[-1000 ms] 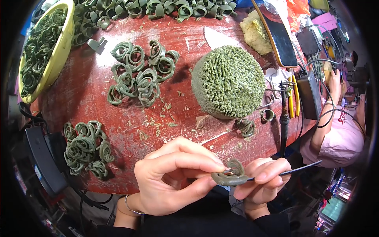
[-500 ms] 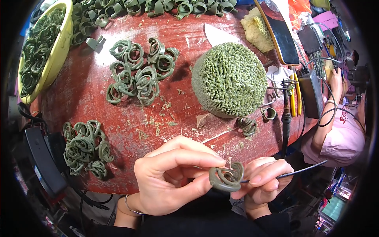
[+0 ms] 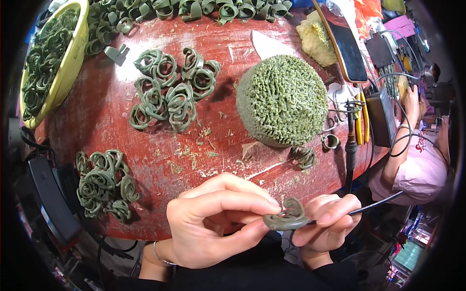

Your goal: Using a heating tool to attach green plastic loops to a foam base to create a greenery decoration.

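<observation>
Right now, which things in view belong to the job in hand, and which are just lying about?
Likely job:
- Green ring piece, in the left hand
- Thin dark tool, in the right hand
- Similar green ring cluster, lower left

Seemingly lying about:
- Phone
- White scrap
- Yellow-handled tool, untouched

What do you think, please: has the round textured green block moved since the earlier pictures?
No; the round textured green block shows no visible shift in any direction against the red tabletop.
</observation>
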The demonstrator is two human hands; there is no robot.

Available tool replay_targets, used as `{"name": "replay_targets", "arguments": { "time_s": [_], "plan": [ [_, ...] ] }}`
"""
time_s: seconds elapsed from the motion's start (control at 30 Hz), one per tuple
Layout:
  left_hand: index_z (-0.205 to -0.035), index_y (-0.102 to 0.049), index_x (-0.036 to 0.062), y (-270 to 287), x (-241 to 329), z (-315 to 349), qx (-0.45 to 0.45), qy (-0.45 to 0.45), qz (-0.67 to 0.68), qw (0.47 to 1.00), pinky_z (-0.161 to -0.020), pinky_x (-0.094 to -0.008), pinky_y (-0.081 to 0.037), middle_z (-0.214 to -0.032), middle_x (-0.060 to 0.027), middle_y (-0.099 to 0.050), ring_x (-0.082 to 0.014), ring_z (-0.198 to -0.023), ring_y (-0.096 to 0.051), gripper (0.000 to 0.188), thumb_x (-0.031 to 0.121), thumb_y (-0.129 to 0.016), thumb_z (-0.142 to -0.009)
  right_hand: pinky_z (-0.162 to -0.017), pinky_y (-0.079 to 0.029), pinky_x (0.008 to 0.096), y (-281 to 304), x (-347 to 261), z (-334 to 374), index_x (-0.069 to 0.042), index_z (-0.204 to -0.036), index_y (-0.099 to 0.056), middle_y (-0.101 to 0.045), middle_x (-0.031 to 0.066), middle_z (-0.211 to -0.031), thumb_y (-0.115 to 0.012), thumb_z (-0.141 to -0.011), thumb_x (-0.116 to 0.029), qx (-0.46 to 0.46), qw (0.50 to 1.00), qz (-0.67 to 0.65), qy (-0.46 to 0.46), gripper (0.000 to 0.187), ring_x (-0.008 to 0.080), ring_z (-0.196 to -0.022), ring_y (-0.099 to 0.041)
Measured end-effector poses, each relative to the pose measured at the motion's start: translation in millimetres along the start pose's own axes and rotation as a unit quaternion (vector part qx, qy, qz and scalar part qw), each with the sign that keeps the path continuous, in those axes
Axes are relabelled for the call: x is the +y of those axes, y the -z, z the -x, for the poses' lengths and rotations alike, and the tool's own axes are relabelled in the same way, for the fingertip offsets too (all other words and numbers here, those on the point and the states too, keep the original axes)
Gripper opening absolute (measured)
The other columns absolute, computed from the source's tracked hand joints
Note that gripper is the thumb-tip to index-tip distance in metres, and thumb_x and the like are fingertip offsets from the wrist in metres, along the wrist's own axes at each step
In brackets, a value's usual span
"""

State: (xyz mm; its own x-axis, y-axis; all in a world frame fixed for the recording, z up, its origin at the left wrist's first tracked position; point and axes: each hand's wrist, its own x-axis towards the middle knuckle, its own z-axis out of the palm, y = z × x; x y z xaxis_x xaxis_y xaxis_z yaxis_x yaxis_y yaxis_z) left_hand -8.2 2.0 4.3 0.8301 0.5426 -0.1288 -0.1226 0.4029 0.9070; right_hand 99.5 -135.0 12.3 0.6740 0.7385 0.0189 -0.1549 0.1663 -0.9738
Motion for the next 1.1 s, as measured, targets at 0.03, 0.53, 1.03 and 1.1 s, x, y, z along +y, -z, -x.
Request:
{"name": "replay_targets", "arguments": {
  "time_s": [0.03,0.53,1.03,1.1],
  "plan": [
    [-0.08,-0.06,-0.0045,0,1,0,-0.002,-0.003,0.001,1.0,-0.068,-0.0274,-0.051,-0.081,-0.0155,-0.057,-0.0188,-0.073,-0.06,0.018,-0.005,-0.068,-0.064,-0.043,-0.047,0.0265,0,-3,1,0.001,-0.073,-0.06,-0.059,0.0144,-0.054,-0.051,-0.085,-0.035,0.013,1.0,-0.018,-0.012,0.039,0.0195,-0.046,-0.058],
    [-0.092,-0.06,-0.0048,9,-2,0,-0.09,-0.006,0.004,0.996,-0.071,-0.0238,-0.052,-0.094,-0.0138,-0.055,-0.0174,-0.087,-0.058,0.023,-0.013,-0.056,-0.071,-0.038,-0.044,0.0257,1,-2,0,0.007,-0.075,-0.053,-0.054,0.0165,-0.054,-0.053,-0.084,-0.029,0.037,0.976,-0.191,-0.097,0.037,0.0195,-0.042,-0.055],
    [-0.091,-0.06,-0.0047,6,0,-5,-0.105,-0.029,-0.031,0.994,-0.07,-0.0244,-0.052,-0.092,-0.0141,-0.056,-0.0179,-0.086,-0.058,0.024,-0.013,-0.057,-0.069,-0.036,-0.041,0.0231,3,-8,2,0.006,-0.073,-0.053,-0.054,0.0147,-0.052,-0.053,-0.084,-0.032,0.061,0.979,-0.168,-0.102,0.04,0.0176,-0.041,-0.054],
    [-0.084,-0.062,-0.0039,-1,1,-2,-0.057,-0.021,-0.038,0.997,-0.066,-0.0249,-0.051,-0.085,-0.0147,-0.057,-0.0178,-0.077,-0.059,0.018,-0.006,-0.065,-0.066,-0.035,-0.041,0.0222,2,-6,3,0.006,-0.074,-0.053,-0.054,0.0153,-0.053,-0.053,-0.084,-0.031,0.043,0.98,-0.164,-0.108,0.039,0.0174,-0.041,-0.054]
  ]
}}
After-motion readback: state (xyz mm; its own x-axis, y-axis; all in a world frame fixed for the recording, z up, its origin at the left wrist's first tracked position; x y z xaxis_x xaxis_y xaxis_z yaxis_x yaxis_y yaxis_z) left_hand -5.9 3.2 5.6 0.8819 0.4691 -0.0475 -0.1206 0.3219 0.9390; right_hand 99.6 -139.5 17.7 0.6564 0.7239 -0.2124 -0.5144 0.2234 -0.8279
